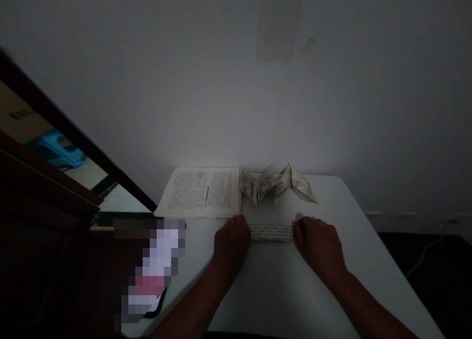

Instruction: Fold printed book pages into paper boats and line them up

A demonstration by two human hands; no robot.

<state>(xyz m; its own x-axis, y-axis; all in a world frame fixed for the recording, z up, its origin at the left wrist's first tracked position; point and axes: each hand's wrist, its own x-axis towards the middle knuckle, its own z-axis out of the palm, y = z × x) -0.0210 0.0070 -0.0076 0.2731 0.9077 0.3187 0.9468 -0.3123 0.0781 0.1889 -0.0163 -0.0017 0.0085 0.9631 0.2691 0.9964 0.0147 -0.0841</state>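
A narrow folded paper strip (pixel 272 231) with printed text lies across the white tabletop in front of me. My left hand (pixel 232 243) is closed at its left end, fingers curled and knuckles up. At the right end, the fingers of my right hand (pixel 320 241) are bent together and grip the paper's edge. Both fingertips are partly hidden in the dim light. Just beyond the strip stand several folded paper shapes (pixel 266 182), pointed and printed, side by side in a row. Left of them lies a stack of printed pages (pixel 199 191), flat on the table.
A phone (pixel 158 307), mostly blurred by pixels, lies at the table's left edge. The white table (pixel 258 299) meets a pale wall (pixel 206 83) at the back. A dark-framed mirror or opening (pixel 84 137) leans in from the left. A pale cable (pixel 424 255) hangs at right.
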